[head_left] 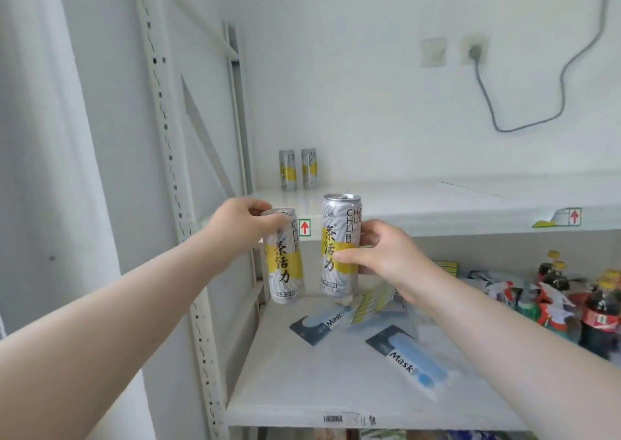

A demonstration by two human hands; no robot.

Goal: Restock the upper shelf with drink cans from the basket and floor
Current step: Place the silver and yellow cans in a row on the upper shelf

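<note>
Each of my hands holds a tall silver and yellow drink can in front of the white upper shelf (437, 211). My left hand (240, 226) grips the top of the left can (285, 265), which hangs below the shelf's front edge. My right hand (386, 255) wraps the side of the right can (339, 248), whose top reaches just above the shelf edge. Two matching cans (297, 169) stand upright at the back left corner of the upper shelf. The basket and floor are out of view.
The lower shelf (302, 382) carries blue mask packets (406, 359) and snack bags, with dark drink bottles (598, 312) at the right. A perforated shelf upright (174, 184) runs along the left. A grey cable (524, 117) hangs on the back wall.
</note>
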